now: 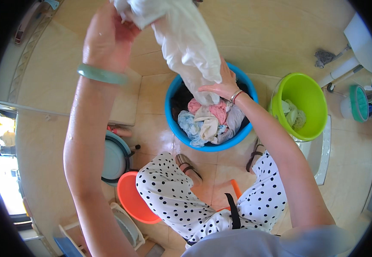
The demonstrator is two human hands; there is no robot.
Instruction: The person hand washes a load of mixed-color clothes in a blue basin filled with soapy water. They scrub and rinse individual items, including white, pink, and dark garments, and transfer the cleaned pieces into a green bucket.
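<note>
High on the left, my left hand (116,38), with a green bangle at the wrist, grips the upper end of a white cloth garment (190,43). The wet-looking cloth hangs down to the right, over a blue basin (213,147). My right hand (225,85) is closed round the garment's lower part, thumb in front and some fingers hidden behind it. The garment's low end reaches the laundry in the basin: a pink cloth (218,112), a cream cloth (207,122), a light-blue patterned cloth (190,127) and a dark piece.
To the right stands a lime-green bucket (318,103) with pale cloth inside, beside a white floor fixture (323,162). On the left are a grey-blue basin (114,158) and an orange basin (136,201). My legs straddle the tiled floor (156,128) near the blue basin.
</note>
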